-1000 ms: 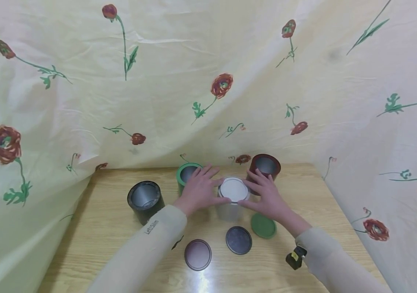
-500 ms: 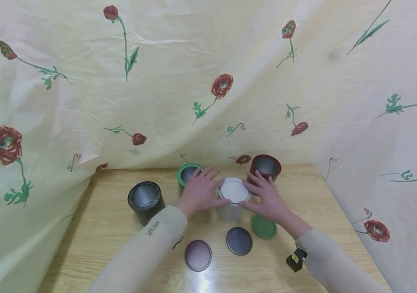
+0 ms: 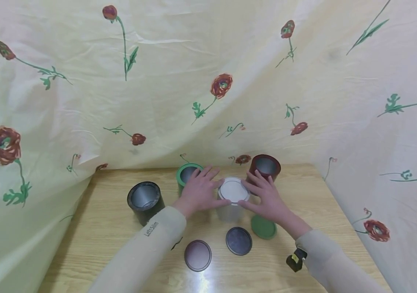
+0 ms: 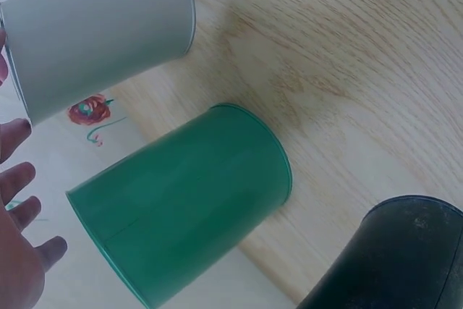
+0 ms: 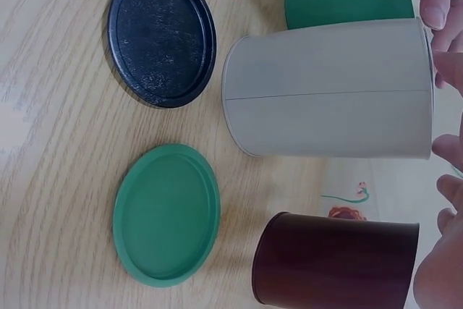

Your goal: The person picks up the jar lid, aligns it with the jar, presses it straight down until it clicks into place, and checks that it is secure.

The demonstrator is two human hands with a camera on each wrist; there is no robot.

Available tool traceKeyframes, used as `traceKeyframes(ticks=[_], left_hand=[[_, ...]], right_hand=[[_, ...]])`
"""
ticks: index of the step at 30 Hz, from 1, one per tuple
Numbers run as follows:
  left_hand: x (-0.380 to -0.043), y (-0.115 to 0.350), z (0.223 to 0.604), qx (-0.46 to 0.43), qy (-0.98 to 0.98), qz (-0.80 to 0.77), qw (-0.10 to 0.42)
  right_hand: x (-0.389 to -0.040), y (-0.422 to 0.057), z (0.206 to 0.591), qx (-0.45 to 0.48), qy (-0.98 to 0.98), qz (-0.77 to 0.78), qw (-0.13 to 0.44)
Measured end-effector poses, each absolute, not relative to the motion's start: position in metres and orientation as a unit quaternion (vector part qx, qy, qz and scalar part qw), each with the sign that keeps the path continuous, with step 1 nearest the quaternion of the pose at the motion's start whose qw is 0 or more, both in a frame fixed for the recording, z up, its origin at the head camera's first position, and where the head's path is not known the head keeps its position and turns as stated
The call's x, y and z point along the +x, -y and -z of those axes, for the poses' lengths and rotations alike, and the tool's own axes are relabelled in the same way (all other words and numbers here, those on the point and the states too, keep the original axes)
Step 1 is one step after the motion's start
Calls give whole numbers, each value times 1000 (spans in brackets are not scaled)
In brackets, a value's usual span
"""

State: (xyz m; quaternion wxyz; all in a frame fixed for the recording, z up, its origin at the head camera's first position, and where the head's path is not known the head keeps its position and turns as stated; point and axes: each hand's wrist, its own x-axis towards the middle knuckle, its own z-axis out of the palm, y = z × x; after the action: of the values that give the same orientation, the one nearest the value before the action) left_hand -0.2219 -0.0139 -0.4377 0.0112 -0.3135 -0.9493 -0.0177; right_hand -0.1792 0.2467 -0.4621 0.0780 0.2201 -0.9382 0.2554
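A white canister (image 3: pixel 229 212) stands upright with a white lid (image 3: pixel 234 190) on its top. My left hand (image 3: pixel 199 191) touches the lid's left edge with thumb and forefinger, its other fingers spread out toward the green canister (image 4: pixel 184 200). From the right, my right hand (image 3: pixel 267 199) touches the opposite edge in the same way. Its remaining fingers reach over in front of the dark red canister (image 5: pixel 336 262). Both thumbs lie along the near side of the rim. In the right wrist view the canister's wall (image 5: pixel 329 95) shows a thin seam, and fingertips meet its lidded end.
An uncovered black canister (image 3: pixel 146 203) stands at the left. In front lie a maroon lid (image 3: pixel 198 255), a black lid (image 3: pixel 239 241) and a green lid (image 3: pixel 263 226) on the wooden table (image 3: pixel 94 244). A flowered cloth (image 3: pixel 164 101) hangs behind and at both sides.
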Motion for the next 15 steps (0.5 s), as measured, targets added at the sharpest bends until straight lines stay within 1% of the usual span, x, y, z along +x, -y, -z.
traceKeyframes(ticks=[9, 15], left_hand=[[-224, 14, 438, -324, 944, 62, 31], [-225, 13, 441, -319, 944, 78, 20]], right_hand=[[-182, -246, 456, 228, 936, -252, 91], [-186, -247, 457, 240, 934, -247, 94]])
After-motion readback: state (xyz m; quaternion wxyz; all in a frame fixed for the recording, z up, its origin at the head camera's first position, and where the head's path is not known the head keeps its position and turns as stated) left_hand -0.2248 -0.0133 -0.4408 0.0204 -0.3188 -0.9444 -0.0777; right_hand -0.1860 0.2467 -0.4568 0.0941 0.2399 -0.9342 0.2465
